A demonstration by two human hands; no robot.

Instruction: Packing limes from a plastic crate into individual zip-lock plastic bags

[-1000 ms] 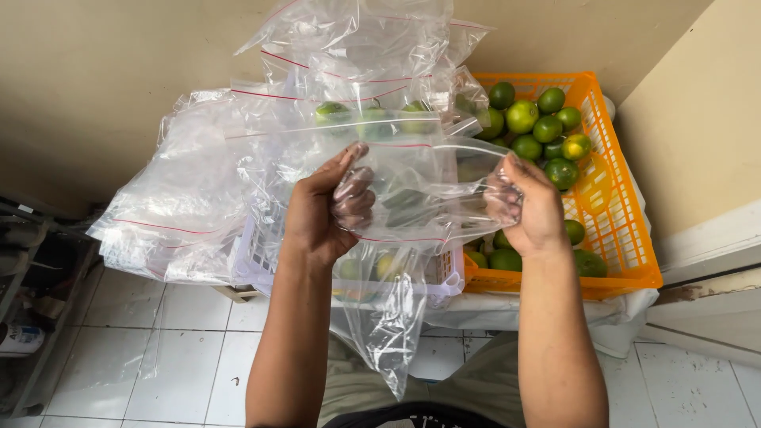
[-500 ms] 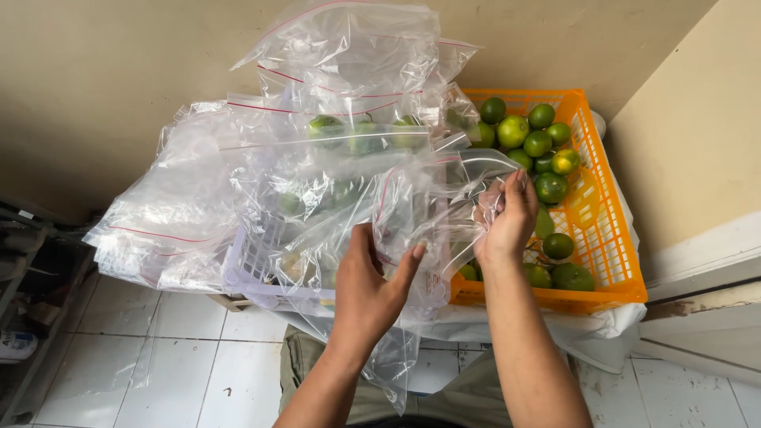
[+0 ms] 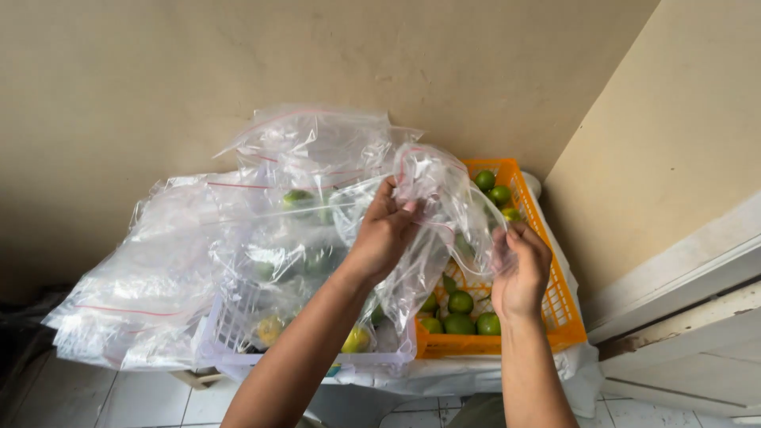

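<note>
My left hand (image 3: 385, 231) and my right hand (image 3: 519, 269) both grip a clear plastic zip bag (image 3: 440, 214) held up in front of me. The left pinches its upper edge, the right holds its right side, and the bag hangs crumpled between them. Behind it an orange crate (image 3: 561, 297) holds several green limes (image 3: 462, 322). To the left a white basket (image 3: 238, 337) holds more limes in bags, under a heap of clear zip bags (image 3: 198, 261).
Both crates rest on a low surface covered with white cloth against a beige wall. A cream wall and a white door frame (image 3: 674, 317) stand at the right. Below is white tiled floor (image 3: 111, 400).
My left hand has risen from below the bag to grip its top edge. The right hand has dropped lower on the bag's right side, and the bag has bunched up.
</note>
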